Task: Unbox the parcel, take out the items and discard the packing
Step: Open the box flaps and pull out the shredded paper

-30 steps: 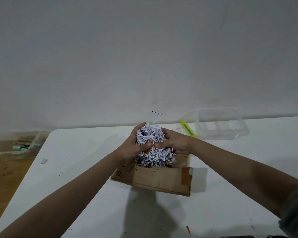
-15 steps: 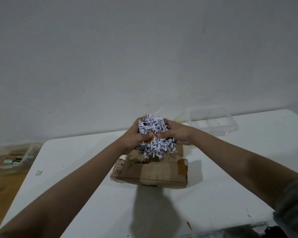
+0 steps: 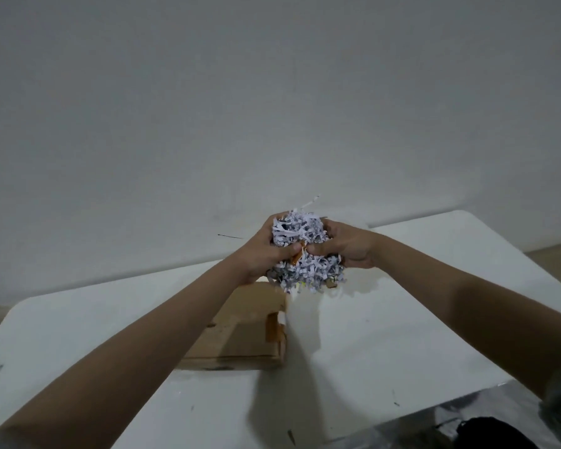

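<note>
A clump of white shredded paper packing (image 3: 302, 254) is held up in the air between both hands, above the table and just right of the box. My left hand (image 3: 259, 254) grips its left side and my right hand (image 3: 347, 247) grips its right side, fingers curled into the shreds. A small orange scrap shows in the clump between my thumbs. The brown cardboard parcel box (image 3: 246, 332) lies on the white table (image 3: 386, 335) below, partly hidden by my left forearm. Its inside cannot be seen.
A grey wall stands close behind the table. A clear plastic bin with something dark inside (image 3: 467, 429) sits at the bottom right, by the table's near edge. The table's right corner (image 3: 499, 228) and floor show at right.
Both hands have lifted the shredded paper higher and carried it to the right, off the box. My view has swung right, so the clear container and the yellow knife have left the frame.
</note>
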Action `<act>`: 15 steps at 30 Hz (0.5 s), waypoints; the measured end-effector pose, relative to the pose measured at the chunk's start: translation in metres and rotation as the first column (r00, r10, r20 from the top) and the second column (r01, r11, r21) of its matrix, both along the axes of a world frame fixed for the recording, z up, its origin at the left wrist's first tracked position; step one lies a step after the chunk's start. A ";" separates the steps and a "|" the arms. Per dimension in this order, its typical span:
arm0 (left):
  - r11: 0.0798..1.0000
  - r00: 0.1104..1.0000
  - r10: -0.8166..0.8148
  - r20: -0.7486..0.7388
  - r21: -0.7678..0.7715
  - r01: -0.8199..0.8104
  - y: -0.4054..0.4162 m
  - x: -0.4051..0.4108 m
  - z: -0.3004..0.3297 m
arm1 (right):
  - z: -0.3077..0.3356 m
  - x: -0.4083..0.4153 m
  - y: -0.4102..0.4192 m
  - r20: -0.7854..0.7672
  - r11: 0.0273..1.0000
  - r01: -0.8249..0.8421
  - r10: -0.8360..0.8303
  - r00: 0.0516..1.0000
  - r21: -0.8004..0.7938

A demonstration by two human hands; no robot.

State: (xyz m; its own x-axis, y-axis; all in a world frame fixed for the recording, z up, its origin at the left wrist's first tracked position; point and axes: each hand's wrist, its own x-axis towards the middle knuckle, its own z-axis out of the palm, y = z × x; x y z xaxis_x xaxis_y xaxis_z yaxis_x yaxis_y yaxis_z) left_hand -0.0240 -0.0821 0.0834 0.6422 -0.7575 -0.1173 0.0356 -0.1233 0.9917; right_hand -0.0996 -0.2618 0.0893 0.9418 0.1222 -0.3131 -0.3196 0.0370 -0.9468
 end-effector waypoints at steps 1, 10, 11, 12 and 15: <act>1.000 1.000 0.002 0.000 0.003 -0.002 -0.012 -0.008 -0.004 | -0.003 -0.009 -0.012 -0.012 1.000 0.002 -0.002 1.000 0.000; 0.997 0.992 0.040 -0.124 0.069 -0.032 -0.093 -0.084 -0.074 | -0.067 -0.076 -0.093 -0.157 0.998 -0.055 0.052 0.986 -0.018; 0.995 0.992 0.040 -0.122 0.091 -0.029 -0.097 -0.090 -0.082 | -0.074 -0.081 -0.096 -0.161 0.997 -0.078 0.074 0.984 -0.019; 0.993 0.992 0.045 -0.116 0.118 -0.032 -0.099 -0.095 -0.090 | -0.081 -0.085 -0.099 -0.167 0.996 -0.086 0.079 0.983 -0.035; 0.979 0.993 0.086 -0.077 0.191 -0.070 -0.105 -0.107 -0.106 | -0.096 -0.093 -0.104 -0.176 0.986 -0.055 0.027 0.984 -0.158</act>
State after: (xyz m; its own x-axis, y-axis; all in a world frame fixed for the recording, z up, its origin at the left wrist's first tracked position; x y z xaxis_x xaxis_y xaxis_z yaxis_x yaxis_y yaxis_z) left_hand -0.1313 -0.1876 -0.0224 0.6798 -0.6651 -0.3089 0.1351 -0.3004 0.9442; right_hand -0.1928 -0.3655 -0.0067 0.8671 0.0940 -0.4891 -0.4766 -0.1289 -0.8696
